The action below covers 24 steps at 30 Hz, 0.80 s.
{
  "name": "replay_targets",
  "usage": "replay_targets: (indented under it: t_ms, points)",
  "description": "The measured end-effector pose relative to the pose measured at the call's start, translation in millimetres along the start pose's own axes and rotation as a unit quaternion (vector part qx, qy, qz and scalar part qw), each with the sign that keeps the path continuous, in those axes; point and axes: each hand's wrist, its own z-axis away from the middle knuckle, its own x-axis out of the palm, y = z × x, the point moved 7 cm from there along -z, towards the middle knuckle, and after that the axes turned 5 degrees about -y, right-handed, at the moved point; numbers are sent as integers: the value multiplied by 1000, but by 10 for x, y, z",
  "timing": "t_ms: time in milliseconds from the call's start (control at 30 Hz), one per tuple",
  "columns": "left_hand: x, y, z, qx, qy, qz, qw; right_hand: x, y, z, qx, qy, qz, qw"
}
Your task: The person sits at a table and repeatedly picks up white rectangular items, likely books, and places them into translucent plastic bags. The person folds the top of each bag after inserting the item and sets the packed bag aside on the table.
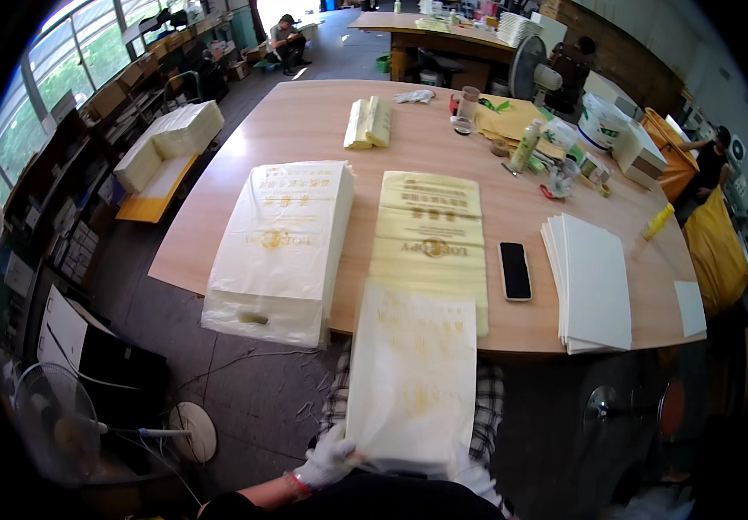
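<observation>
A white bag [413,381] with gold print is gripped at its near-left corner by the gloved left hand [329,459]; the right hand's grasp cannot be told. Beyond it, two bag stacks [283,243] are laid on the wooden table [304,121], with a phone [514,269] and white sheets [590,282] to the right.

White gold-printed plastic bag [413,377], flat and lengthwise, overhanging the table's near edge

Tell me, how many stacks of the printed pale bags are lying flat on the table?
2. A white stack sits at the table's near left edge, overhanging it; a yellowish stack lies just right of it. The left hand holds another bag off the table.
</observation>
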Motion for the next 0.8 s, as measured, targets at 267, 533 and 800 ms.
replay_targets:
  t_ms: [267,533,800]
  points:
    - [-145,-489,-152,-124,197,57,971,-289,124,-33,62,67,-64,994]
    - [-478,410,-838,96,200,104,969,470,529,-908,98,23,-686,721]
    - [-2129,-1,-604,181,523,48,831,-417,-1146,-2357,-219,105,-402,883]
